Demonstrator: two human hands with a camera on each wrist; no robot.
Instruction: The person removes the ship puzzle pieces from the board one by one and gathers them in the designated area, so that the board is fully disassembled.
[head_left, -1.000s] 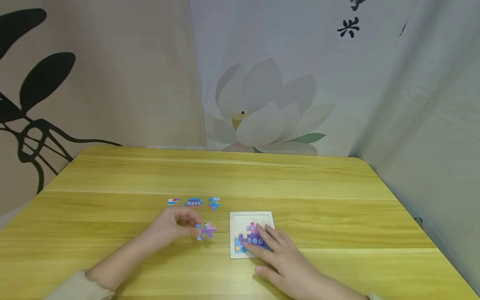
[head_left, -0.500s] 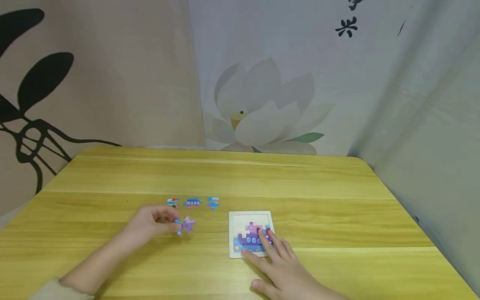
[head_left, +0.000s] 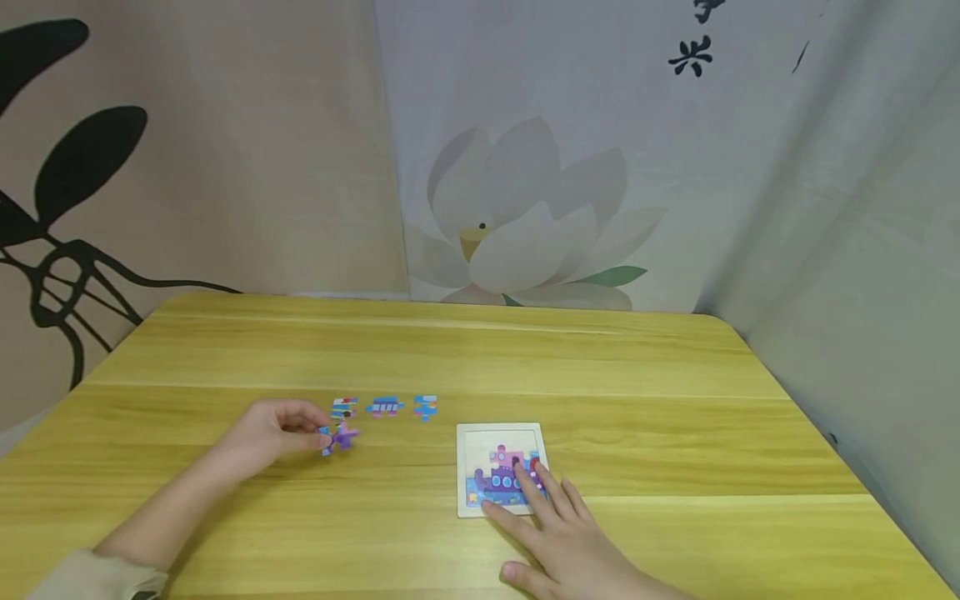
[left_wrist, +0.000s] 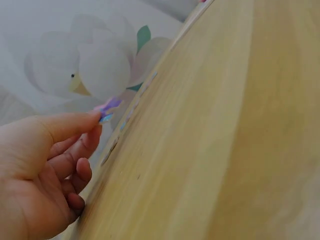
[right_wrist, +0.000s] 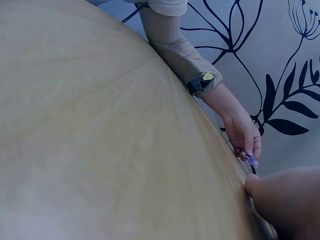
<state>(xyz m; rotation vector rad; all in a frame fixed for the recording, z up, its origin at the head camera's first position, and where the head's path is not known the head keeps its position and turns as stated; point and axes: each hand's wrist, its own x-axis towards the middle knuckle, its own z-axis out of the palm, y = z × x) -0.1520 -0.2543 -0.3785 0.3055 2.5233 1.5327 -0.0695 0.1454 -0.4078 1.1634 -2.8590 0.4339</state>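
My left hand (head_left: 273, 432) pinches a purple, pink and blue jigsaw piece (head_left: 339, 437) between thumb and forefinger, just in front of the loose pieces. The left wrist view shows the same jigsaw piece (left_wrist: 108, 109) at the fingertips, raised off the wood, with the other fingers curled beneath. My right hand (head_left: 558, 529) lies with spread fingers over the lower right of a white puzzle tray (head_left: 472, 442). In the tray, joined pieces form part of a purple ship picture (head_left: 504, 477); the fingers cover some of it.
Three loose jigsaw pieces lie in a row left of the tray: a striped piece (head_left: 344, 407), a blue and purple piece (head_left: 386, 406) and a blue piece (head_left: 425, 407). The wooden table (head_left: 637, 400) runs back to a printed curtain (head_left: 540, 208).
My left hand has carried the jigsaw piece leftward, away from the tray, toward the striped piece. The right hand has slid slightly down, uncovering more of the ship picture.
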